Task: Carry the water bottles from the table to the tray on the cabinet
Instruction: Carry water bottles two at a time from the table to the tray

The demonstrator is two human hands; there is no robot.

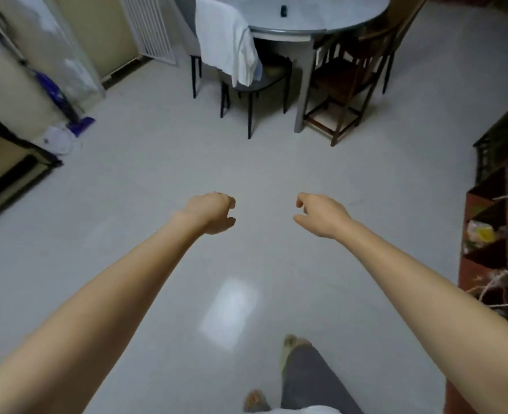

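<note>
Both bare forearms reach forward over a smooth, pale, glossy floor (157, 162) that carries a soft rectangular glare patch near the bottom. The left hand (210, 212) hangs with its fingers loosely curled under the palm, holding nothing; the right hand (321, 213) is likewise empty, its fingers drooping in a loose curl with the thumb apart from them. The two hands are near each other but not touching. Ahead, at the top of the view, stands a round table (321, 16) with a smooth grey top and a thicker grey rim, on a plain grey leg. No water bottles can be made out on the part of its top that shows; only a small dark object (283, 10) sits there, too small to identify. A limp white cloth (225, 40) with soft folds drapes over the back of a black chair (258, 82) with thin straight legs, pushed in at the table's left side. At the table's right a dark brown wooden chair (345, 82) with square rungs is tucked under the rim. On the right edge, a reddish-brown wooden shelf unit (479, 222) has open compartments holding blurred pink and yellow items and some pale twiggy strands. On the left, a dark-framed low piece of furniture (7, 174) shows a shiny panel, and a purple mop (58, 91) leans by the wall. A grey trouser leg (309, 380) and bare toes show at the bottom.
</note>
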